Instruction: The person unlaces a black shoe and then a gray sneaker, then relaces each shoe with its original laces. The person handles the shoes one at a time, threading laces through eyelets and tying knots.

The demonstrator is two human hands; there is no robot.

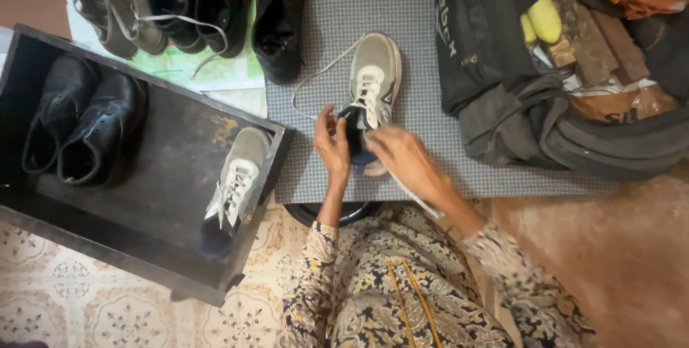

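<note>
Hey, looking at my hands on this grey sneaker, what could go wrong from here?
The loose lace trails across the mat; it might snag or get tugged out. The left hand and right hand grip only the sneaker at its heel, so it may tip sideways.

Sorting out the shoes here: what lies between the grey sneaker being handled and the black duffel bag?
Only bare grey checked mat separates the grey sneaker from the black duffel bag, as the head view shows.

A home: patterned floor tiles (64,283) (worn), shoes in a black box (172,168).
</note>
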